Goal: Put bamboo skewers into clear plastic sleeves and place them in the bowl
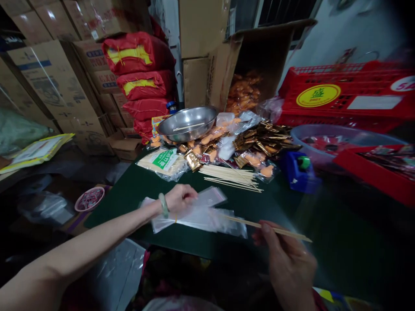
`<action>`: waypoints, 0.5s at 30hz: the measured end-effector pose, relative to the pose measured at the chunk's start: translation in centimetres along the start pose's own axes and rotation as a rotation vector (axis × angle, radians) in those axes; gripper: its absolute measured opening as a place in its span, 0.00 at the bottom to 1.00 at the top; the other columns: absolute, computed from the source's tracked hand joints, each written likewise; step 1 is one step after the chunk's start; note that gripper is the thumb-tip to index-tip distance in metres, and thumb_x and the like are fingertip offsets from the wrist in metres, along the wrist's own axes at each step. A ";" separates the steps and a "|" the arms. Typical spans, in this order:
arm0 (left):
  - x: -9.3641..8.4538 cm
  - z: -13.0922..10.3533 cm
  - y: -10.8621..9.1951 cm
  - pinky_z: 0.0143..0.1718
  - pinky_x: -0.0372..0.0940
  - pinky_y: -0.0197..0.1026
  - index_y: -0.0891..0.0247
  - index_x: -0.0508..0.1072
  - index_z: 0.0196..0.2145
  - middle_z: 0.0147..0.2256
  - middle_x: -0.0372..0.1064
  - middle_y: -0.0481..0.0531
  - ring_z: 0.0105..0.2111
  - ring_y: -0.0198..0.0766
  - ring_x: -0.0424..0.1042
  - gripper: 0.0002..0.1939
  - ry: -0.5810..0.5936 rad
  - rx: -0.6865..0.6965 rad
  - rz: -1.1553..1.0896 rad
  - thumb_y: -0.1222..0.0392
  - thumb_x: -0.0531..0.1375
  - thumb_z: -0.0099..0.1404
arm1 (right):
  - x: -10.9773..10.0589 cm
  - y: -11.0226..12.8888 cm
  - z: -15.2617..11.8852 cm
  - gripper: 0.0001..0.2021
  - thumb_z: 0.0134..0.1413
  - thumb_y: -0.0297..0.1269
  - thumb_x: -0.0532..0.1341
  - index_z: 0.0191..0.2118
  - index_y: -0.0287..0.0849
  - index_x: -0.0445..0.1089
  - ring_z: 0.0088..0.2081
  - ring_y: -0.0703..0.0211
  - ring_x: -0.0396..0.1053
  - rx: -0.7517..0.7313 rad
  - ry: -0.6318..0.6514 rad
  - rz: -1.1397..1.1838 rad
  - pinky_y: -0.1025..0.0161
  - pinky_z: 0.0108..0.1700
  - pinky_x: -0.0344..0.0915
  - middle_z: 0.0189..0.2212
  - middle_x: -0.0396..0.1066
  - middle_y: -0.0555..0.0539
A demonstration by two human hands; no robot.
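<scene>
My left hand [181, 198], with a pale green bangle at the wrist, is closed over a spread of clear plastic bags [197, 219]; its fingertips are partly hidden, and they appear to grip a bag. A rubber band lies across the bags. Between the fingers of my right hand [287, 255], at the lower right, are thin wooden sticks [275, 230]. Their far ends point left and reach the bags; motion blur hides whether they are inside one. Beyond the bags lies a loose pile of bamboo sticks [231, 176], beside a packet of sticks with a green label [164, 160].
A metal bowl [188, 123] with a stick in it stands behind wrapped orange pieces [210, 140] and gold-brown sachets [266, 138]. At right are a blue tape dispenser [298, 170], a clear basin [350, 131] and a red crate [350, 97]. Cartons [55, 77] are stacked at left.
</scene>
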State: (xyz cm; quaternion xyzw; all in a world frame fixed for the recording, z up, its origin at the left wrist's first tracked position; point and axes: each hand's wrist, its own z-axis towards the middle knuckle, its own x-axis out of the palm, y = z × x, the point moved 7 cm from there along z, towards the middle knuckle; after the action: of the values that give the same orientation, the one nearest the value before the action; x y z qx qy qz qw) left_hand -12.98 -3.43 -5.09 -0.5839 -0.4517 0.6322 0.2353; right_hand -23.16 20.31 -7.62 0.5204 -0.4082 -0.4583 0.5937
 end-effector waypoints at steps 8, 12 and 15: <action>3.0 -1.3 -1.8 0.32 0.56 0.36 0.56 0.69 0.46 0.34 0.62 0.52 0.34 0.40 0.61 0.18 0.315 0.374 0.745 0.62 0.54 0.57 | -0.2 -0.7 0.5 0.17 0.40 0.48 0.63 0.30 0.36 0.71 0.21 0.60 0.66 0.055 0.005 -0.050 0.63 0.23 0.65 0.21 0.69 0.47; 2.9 -1.1 -2.0 0.33 0.56 0.36 0.60 0.71 0.37 0.33 0.63 0.53 0.35 0.40 0.62 0.09 0.323 0.427 0.761 0.63 0.54 0.59 | -0.6 -1.4 0.6 0.18 0.38 0.48 0.64 0.29 0.36 0.71 0.21 0.60 0.66 0.088 -0.018 -0.033 0.62 0.23 0.66 0.23 0.70 0.46; 3.3 -0.7 -1.9 0.32 0.56 0.36 0.63 0.70 0.32 0.31 0.64 0.52 0.34 0.39 0.62 0.06 0.320 0.420 0.812 0.65 0.54 0.57 | -1.2 -1.6 0.5 0.18 0.39 0.47 0.64 0.30 0.35 0.71 0.22 0.59 0.67 0.108 -0.051 -0.035 0.63 0.24 0.66 0.24 0.70 0.46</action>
State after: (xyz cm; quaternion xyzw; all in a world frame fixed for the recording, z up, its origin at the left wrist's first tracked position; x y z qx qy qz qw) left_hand -13.46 0.38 -5.16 -0.7427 -0.0079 0.6529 0.1487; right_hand -24.15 21.33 -9.17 0.5470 -0.4384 -0.4590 0.5458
